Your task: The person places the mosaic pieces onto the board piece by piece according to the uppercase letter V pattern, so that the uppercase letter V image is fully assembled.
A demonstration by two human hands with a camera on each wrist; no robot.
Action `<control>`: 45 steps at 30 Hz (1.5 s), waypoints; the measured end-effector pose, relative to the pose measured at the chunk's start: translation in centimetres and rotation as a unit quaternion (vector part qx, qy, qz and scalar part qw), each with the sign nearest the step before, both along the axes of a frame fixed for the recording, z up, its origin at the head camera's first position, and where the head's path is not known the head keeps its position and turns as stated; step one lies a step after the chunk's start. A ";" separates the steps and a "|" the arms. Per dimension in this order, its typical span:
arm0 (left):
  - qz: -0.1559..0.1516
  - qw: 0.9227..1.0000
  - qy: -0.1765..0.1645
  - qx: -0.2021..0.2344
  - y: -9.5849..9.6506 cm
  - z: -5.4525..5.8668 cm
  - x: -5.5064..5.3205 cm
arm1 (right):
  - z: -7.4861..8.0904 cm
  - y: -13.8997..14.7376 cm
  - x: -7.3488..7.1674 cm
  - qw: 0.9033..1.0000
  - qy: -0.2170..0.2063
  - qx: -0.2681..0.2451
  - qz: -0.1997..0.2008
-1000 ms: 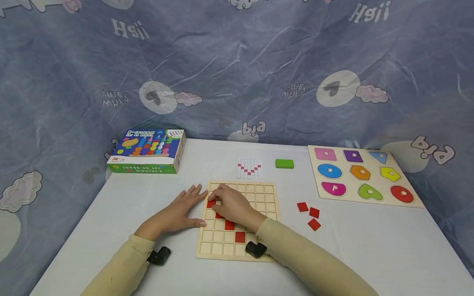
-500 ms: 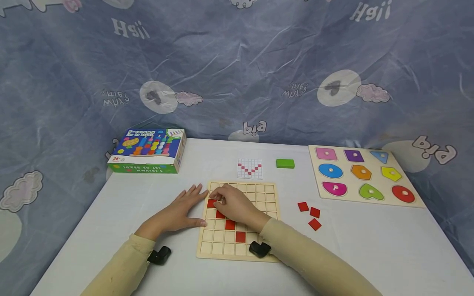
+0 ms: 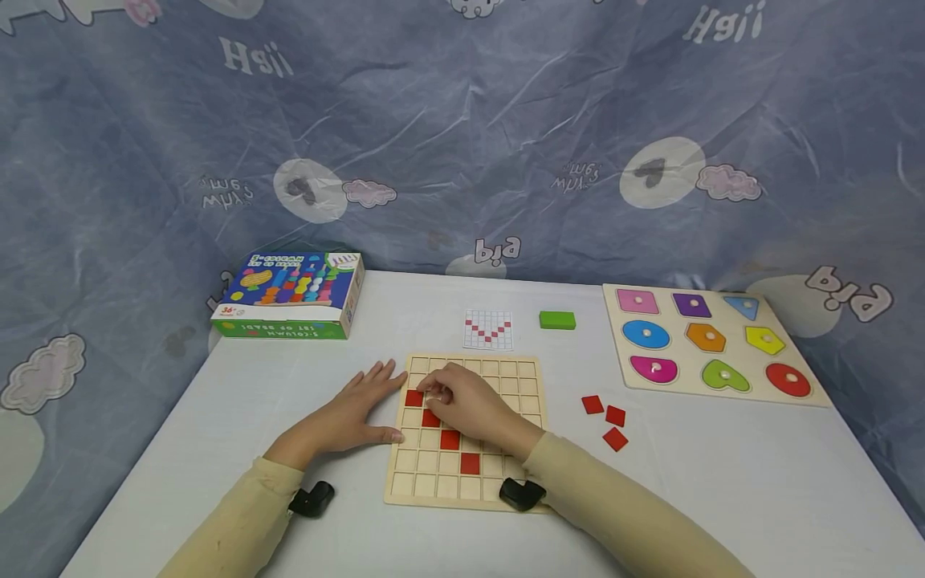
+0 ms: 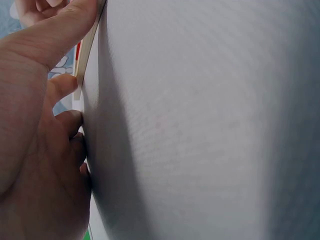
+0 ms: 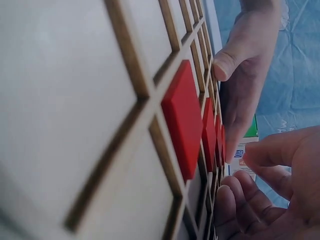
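Note:
A wooden grid board (image 3: 426,486) lies on the white table. Red square tiles run down it in a diagonal from the left edge, from the upper tile (image 3: 414,398) to the lowest tile (image 3: 470,463); one red tile (image 5: 183,120) shows large in the right wrist view. My left hand (image 3: 347,419) spreads its fingers beside the board, index fingertip and thumb at its left edge. Over the board's left half hovers my right hand (image 3: 471,404), fingers loosely bent, beside the upper two tiles. Between thumb (image 5: 280,147) and fingers, the right wrist view shows nothing held.
Three loose red tiles (image 3: 616,439) lie right of the board. Behind it are a printed pattern card (image 3: 499,317) and a green block (image 3: 557,320). A colourful box (image 3: 282,330) stands back left, a shape puzzle board (image 3: 682,384) back right. A patterned cloth (image 3: 462,160) hangs behind.
My right hand has drawn slightly right and toward me, away from the upper left tile, which now shows fully. The left hand has stayed in place.

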State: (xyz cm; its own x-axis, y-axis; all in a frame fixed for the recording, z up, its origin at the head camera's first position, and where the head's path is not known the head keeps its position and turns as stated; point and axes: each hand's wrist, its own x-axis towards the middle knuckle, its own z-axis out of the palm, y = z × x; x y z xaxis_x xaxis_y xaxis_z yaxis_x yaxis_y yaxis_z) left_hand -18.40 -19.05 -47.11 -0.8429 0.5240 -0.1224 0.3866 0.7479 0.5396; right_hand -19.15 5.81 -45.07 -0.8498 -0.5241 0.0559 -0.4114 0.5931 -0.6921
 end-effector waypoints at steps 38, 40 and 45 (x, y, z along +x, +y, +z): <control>0.008 1.000 0.004 -0.002 0.0 0.1 0.2 | 0.3 8.5 4.0 0.998 0.017 -0.006 -0.055; 0.007 1.000 0.004 0.000 0.0 0.1 0.1 | 0.3 8.9 4.1 0.998 0.015 -0.003 -0.060; 0.004 1.000 0.002 0.000 0.1 0.0 0.1 | 0.2 10.0 4.4 0.997 0.022 -0.003 -0.068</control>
